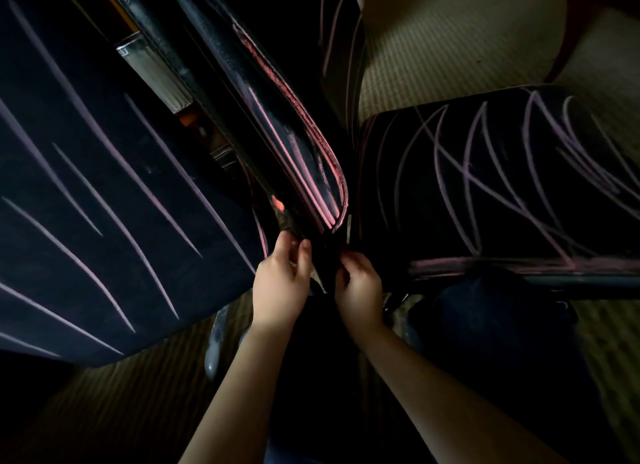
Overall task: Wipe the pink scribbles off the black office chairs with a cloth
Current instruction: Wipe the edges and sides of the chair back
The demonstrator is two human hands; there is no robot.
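Two black office chairs fill the view. The left chair's seat (pixel 104 193) bears long pink lines. Its glossy armrest (pixel 287 141) runs down the middle with thick pink strokes and a pink edge. The right chair's seat (pixel 502 179) is covered in crossing pink scribbles. Just below the armrest's near tip, my left hand (pixel 280 283) and my right hand (pixel 360 290) each pinch an edge of a dark cloth (pixel 323 269) stretched between them. The cloth hangs down into shadow, so its lower part is hard to make out.
Striped beige carpet (pixel 450 37) lies behind and under the chairs. A chrome chair part (pixel 152 72) shows beside the armrest, and a grey base leg (pixel 214 342) under the left seat. My knee in dark trousers (pixel 491 318) is at the lower right. Another scribbled black panel (pixel 341 47) stands behind.
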